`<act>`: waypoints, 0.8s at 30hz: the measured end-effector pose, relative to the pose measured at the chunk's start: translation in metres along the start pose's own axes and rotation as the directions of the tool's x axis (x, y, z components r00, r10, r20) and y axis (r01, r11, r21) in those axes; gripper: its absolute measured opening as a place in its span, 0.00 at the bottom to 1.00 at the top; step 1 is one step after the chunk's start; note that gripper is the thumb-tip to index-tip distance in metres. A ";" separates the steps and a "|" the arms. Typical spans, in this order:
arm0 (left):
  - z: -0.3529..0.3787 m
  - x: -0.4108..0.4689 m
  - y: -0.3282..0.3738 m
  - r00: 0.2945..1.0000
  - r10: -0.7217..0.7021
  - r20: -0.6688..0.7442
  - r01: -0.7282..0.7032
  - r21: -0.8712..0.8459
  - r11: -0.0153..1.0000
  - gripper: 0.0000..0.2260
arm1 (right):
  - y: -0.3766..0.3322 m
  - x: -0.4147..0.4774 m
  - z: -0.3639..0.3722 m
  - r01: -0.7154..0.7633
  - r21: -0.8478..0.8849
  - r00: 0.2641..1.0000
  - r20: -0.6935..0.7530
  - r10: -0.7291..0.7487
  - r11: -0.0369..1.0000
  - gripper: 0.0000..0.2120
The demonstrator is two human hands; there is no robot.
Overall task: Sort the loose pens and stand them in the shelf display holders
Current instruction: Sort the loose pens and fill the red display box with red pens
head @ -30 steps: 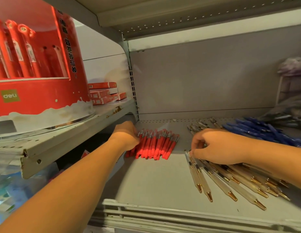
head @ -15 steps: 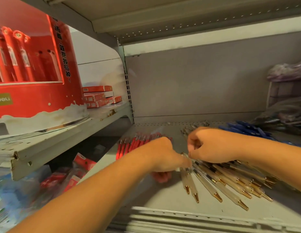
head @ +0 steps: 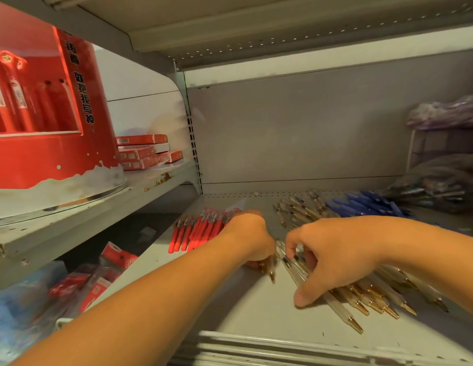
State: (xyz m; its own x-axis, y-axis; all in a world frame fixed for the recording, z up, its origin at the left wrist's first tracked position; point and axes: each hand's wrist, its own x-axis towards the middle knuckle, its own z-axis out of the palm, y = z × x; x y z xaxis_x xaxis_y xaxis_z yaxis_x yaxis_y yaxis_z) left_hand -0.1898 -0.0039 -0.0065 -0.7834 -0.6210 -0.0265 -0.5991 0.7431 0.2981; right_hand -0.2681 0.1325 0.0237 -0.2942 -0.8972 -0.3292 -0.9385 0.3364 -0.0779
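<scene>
Left hand (head: 251,239) has swung off the red pens (head: 203,231), where it was 1 second back, and now sits mid-shelf just beside the right hand (head: 333,254). Camera tipped a bit too.

So right now: left fingers are curled round what looks like 1 or 2 of the clear pens (head: 362,294), gold tip poking out under the fist. Right fingers are curled down over the same fan of clear pens, thumb pressed along the nearest one. That fan lies toward the front right of the shelf (head: 230,307), tips pointing at the front edge. A few more clear ones lie near the back edge. Reds are lined up back left, blue pens (head: 367,204) back right.

My read is we're still in the sorting step, squaring the clear ones into a tidy bunch. Nothing is standing in a holder yet. The red holder (head: 45,154) is up on the neighbouring shelf at the left.

Next move probably needs both hands to pull the fan together, tips all 1 way, and get a firm grip before lifting, or they'll roll and scatter.
</scene>
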 end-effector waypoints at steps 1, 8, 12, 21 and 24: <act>-0.001 0.005 0.000 0.999 0.037 -0.031 -0.034 0.095 0.995 0.11 | -0.004 0.010 0.002 -0.024 -0.002 0.999 0.030 0.024 1.000 0.41; -0.003 0.036 0.001 0.998 0.020 0.056 -0.032 0.225 0.974 0.08 | 0.003 0.034 0.019 0.045 -0.037 0.998 0.045 -0.043 0.998 0.22; -0.009 0.043 -0.006 0.998 0.005 0.069 -0.012 0.091 0.996 0.09 | 0.005 0.012 0.013 0.053 -0.093 0.981 -0.183 -0.070 0.994 0.24; -0.023 0.027 -0.014 0.959 -0.003 0.284 -0.042 0.152 0.987 0.14 | -0.008 0.058 0.021 -0.137 -0.051 0.896 -0.433 0.102 0.989 0.07; -0.022 0.025 -0.014 0.963 0.059 0.264 -0.092 0.114 0.989 0.09 | -0.010 0.055 0.016 -0.162 -0.049 0.901 -0.415 0.128 0.985 0.09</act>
State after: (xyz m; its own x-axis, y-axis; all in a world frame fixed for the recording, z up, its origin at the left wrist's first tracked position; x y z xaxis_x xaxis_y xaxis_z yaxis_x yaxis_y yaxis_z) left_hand -0.1971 -0.0354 0.0096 -0.8330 -0.4885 -0.2596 -0.5398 0.8204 0.1884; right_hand -0.2715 0.0845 -0.0091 -0.4600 -0.8840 0.0837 -0.8860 0.4632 0.0230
